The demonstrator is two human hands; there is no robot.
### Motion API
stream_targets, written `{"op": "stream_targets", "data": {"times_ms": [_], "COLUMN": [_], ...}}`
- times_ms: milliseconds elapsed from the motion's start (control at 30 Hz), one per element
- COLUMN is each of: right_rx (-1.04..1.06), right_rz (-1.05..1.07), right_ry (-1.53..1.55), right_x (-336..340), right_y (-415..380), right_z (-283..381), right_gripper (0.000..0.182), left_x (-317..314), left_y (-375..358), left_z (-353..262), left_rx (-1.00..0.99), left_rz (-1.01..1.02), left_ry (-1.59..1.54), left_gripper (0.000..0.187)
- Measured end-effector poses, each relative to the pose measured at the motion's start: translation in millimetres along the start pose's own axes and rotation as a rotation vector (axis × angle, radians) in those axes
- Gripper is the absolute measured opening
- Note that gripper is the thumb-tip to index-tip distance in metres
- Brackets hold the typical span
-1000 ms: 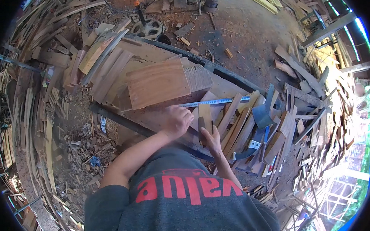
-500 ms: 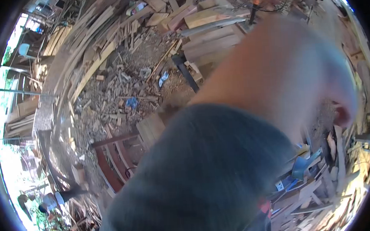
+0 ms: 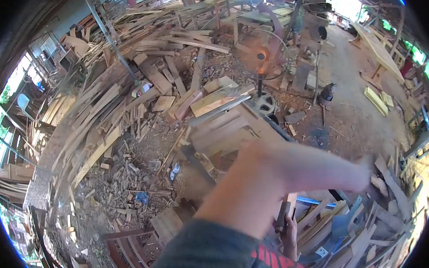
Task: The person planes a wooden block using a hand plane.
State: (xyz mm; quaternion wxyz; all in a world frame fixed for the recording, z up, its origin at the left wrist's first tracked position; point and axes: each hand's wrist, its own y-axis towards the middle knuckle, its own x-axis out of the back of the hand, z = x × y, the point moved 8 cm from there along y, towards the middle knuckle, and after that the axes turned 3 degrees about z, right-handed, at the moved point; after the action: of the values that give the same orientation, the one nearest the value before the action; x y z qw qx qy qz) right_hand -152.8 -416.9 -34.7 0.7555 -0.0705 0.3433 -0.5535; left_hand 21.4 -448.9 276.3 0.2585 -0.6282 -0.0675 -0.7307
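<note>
My left arm, in a dark sleeve, reaches up from the bottom and bends sharply at the elbow. The forearm crosses to the right, ending in my left hand, which is smeared by motion; its fingers cannot be made out. That hand appears above the scrap timber at the right. Lower down, below the forearm, my right hand has its fingers closed around a wooden piece with a dark part beside it. My left arm partly covers that piece, and its kind cannot be told.
A round fan with an orange centre stands ahead. Stacked planks lie in front of me, and long boards pile up at the left. Slatted reddish wood furniture is at lower left. Offcuts crowd the lower right.
The view has shifted upward, bringing the fan and path further into sight. My left arm now sits lower in the picture, its forearm stretched rightward. My right hand with the wooden piece has become visible.
</note>
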Motion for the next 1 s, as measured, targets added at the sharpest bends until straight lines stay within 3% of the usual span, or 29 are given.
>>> {"op": "stream_targets", "data": {"times_ms": [67, 133, 200, 267, 300, 333, 400, 467, 533, 600, 633, 667, 733, 800, 900, 1000], "right_rx": [-0.004, 0.011, -0.021, 0.03, 0.008, -0.004, -0.033, -0.057, -0.084, -0.128, -0.158, -0.185, -0.167, -0.15, -0.085, -0.021], "right_rz": [0.031, -0.07, -0.028, 0.241, 0.192, 0.188, 0.167, 0.333, 0.348, 0.372, 0.331, 0.285, 0.258, 0.329, 0.325, 0.257], "right_ry": [0.079, 0.212, 0.222, 0.359, 0.395, 0.384, 0.463, 0.374, 0.324, 0.354, 0.322, 0.292, 0.272, 0.106, -0.046, -0.119], "right_x": [11.5, 17.4, 23.5, 5.6, -0.7, -14.4, -34.7, -32.4, -54.5, -60.8, -59.0, -55.5, -62.4, -67.0, -63.9, -61.8], "right_y": [4.3, -2.3, -4.8, -7.7, -11.8, -16.0, -24.2, -12.3, -11.2, -3.1, 2.5, 5.8, 4.9, 1.3, -1.6, -8.0], "right_z": [-5.2, 3.0, 8.5, 24.0, 29.0, 35.5, 45.1, 26.4, 27.1, 17.5, 11.4, 5.1, 7.3, 2.8, -8.8, -10.5], "right_gripper": [0.038, 0.037, 0.04, 0.045, 0.047, 0.047, 0.045, 0.055, 0.055, 0.057, 0.057, 0.058, 0.059, 0.058, 0.057, 0.054], "left_x": [-56.8, -100.8, -174.3, -220.4, -255.4, -310.0, -321.6, -255.2, -269.5, -266.2, -259.6, -267.0, -287.5, -298.1, -302.2, -291.3], "left_y": [-17.7, -64.9, -91.2, -115.9, -107.4, -101.7, -116.4, -148.7, -152.8, -161.6, -177.2, -177.2, -190.8, -195.5, -195.8, -200.7], "left_z": [0.8, 5.7, 9.1, 5.7, -8.2, -20.2, -37.5, -70.7, -75.0, -74.9, -73.6, -78.9, -76.8, -79.3, -85.6, -95.9], "left_rx": [0.057, 0.234, 0.418, 0.661, 0.665, 0.767, 0.874, 0.658, 0.751, 0.615, 0.711, 0.719, 0.896, 0.904, 0.891, 0.9], "left_rz": [-0.111, -0.134, -0.423, -0.564, -0.569, -0.642, -0.727, -0.365, -0.458, -0.636, -0.733, -0.736, -0.999, -0.989, -0.809, -0.854], "left_ry": [-0.305, -0.673, -0.912, -1.069, -1.085, -1.443, -1.825, -2.306, -2.337, -2.443, -2.38, -2.379, -2.239, -2.204, -2.09, -2.098], "left_gripper": [0.042, 0.056, 0.07, 0.086, 0.086, 0.087, 0.088, 0.094, 0.086, 0.088, 0.074, 0.074, 0.074, 0.074, 0.076, 0.075]}}
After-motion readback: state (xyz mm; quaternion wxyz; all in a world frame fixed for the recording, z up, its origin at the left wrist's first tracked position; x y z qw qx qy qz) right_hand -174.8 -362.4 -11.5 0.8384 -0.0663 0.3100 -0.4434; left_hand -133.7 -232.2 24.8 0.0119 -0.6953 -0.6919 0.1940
